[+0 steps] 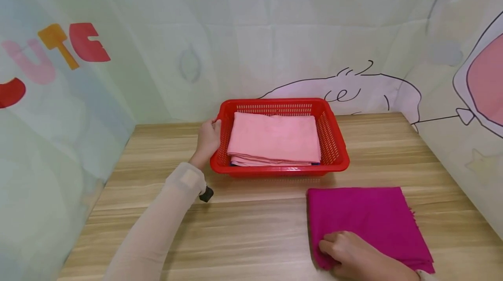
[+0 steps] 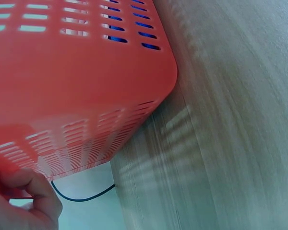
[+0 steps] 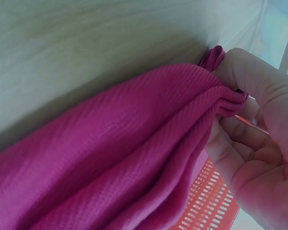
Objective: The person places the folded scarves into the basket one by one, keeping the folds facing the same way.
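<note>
A red plastic basket point(image 1: 280, 169) with slotted walls stands at the back of the table. My left hand point(image 1: 208, 139) grips its left rim; the left wrist view shows the curled fingers point(image 2: 36, 189) at the basket's edge. Inside lies a folded pink cloth point(image 1: 275, 137), with a bit of blue material under it. At the front right, a folded magenta cloth point(image 1: 365, 215) lies on the table. My right hand point(image 1: 349, 250) pinches its left front edge, and in the right wrist view the bunched layers of magenta cloth point(image 3: 134, 129) pass between thumb and fingers.
The wood-grain table point(image 1: 251, 228) reaches back to a printed fabric wall point(image 1: 251, 45), with similar walls at the left and right. A small black object point(image 1: 206, 194) shows at the left wrist. In the left wrist view a dark cable point(image 2: 84, 198) hangs beyond the table edge.
</note>
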`<move>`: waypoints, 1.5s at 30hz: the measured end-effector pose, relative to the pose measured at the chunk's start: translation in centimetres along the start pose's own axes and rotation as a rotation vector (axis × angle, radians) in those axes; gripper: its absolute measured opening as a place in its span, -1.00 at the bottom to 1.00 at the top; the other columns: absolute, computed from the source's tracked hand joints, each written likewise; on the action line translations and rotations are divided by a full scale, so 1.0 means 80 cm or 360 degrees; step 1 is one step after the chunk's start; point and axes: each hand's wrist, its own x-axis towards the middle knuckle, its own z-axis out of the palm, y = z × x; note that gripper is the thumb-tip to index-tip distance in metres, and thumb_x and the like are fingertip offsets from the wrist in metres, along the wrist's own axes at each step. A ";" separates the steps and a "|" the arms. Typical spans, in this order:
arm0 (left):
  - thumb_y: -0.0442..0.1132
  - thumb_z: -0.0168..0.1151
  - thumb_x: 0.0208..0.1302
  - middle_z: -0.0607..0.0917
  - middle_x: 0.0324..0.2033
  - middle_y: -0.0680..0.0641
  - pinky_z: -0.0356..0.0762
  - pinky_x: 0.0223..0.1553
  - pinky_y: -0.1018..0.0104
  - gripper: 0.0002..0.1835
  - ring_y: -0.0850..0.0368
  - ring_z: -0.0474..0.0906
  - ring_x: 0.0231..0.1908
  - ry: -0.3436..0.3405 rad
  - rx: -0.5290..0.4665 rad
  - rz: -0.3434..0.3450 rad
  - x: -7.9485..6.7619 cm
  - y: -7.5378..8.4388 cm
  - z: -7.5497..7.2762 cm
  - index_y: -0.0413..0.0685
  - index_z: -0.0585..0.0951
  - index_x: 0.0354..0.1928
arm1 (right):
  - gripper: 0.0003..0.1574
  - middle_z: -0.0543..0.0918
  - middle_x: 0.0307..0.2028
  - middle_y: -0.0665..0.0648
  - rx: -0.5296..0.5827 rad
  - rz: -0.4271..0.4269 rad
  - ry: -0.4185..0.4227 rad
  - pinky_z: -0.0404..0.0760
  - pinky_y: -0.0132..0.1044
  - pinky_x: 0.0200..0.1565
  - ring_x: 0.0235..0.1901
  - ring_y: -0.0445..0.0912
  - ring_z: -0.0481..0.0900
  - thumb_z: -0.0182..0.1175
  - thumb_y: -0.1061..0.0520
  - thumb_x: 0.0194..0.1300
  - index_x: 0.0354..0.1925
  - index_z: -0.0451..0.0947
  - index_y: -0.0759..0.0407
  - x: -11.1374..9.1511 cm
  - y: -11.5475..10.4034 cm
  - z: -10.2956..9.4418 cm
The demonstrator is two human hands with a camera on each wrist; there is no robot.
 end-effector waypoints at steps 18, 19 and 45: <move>-0.17 -0.16 0.62 0.57 0.11 -0.41 0.61 0.05 -0.03 -0.51 -0.23 0.61 0.01 0.0002 -0.0004 0.0006 0.002 -0.002 0.000 -0.41 0.33 0.36 | -0.69 0.35 -0.56 -0.30 0.0050 0.0020 -0.0075 0.42 -0.55 -0.48 -0.56 -0.40 0.30 0.43 0.32 0.00 -0.40 0.57 -0.05 0.013 -0.010 0.002; -0.17 -0.15 0.62 0.57 0.11 -0.41 0.61 0.06 -0.03 -0.51 -0.23 0.61 0.01 0.0006 -0.0004 0.0006 0.002 -0.003 0.000 -0.41 0.33 0.36 | -0.69 0.36 -0.56 -0.30 0.0052 0.0023 -0.0082 0.42 -0.55 -0.48 -0.55 -0.40 0.30 0.44 0.31 0.01 -0.40 0.58 -0.05 0.014 -0.011 0.002; -0.16 -0.15 0.62 0.60 0.07 -0.38 0.63 0.02 -0.01 -0.52 -0.21 0.62 -0.02 0.0014 -0.0005 0.0038 0.006 -0.007 0.002 -0.39 0.36 0.35 | -0.72 0.40 -0.54 -0.31 0.0041 -0.0107 -0.0150 0.42 -0.58 -0.44 -0.53 -0.42 0.32 0.46 0.27 0.01 -0.36 0.60 -0.03 0.029 -0.020 0.001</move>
